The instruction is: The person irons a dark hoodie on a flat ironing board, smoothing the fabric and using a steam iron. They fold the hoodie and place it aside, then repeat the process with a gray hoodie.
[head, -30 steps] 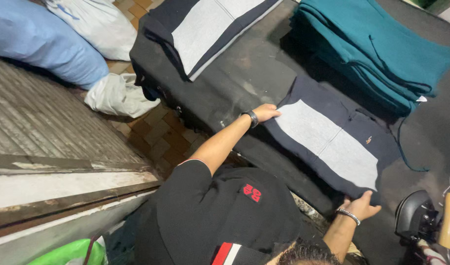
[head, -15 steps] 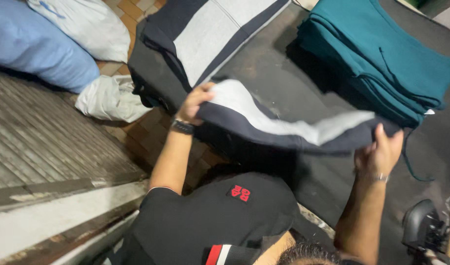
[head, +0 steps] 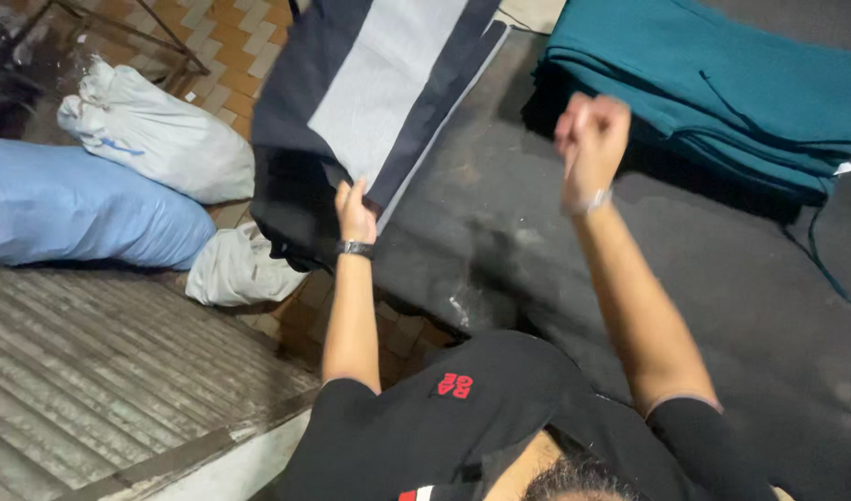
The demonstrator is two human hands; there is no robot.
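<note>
My left hand [head: 354,210], a dark watch on its wrist, holds the near edge of a folded navy and grey striped garment [head: 379,83]. That garment lies on top of a dark pile at the left end of a black padded surface [head: 500,232]. My right hand [head: 591,137] hangs in the air above the black surface as a closed fist. It is blurred and I see nothing in it. A stack of folded teal garments [head: 722,83] lies just beyond and right of it.
A blue sack [head: 73,209] and two white sacks [head: 161,139] lie on the tiled floor [head: 231,56] at the left. A ribbed metal sheet [head: 101,362] runs along the lower left. A dark cord [head: 820,264] trails over the black surface at the right.
Both hands lifted the striped garment off the black surface and swung it left onto the pile. My right hand has let go; my left hand stays on its edge.
</note>
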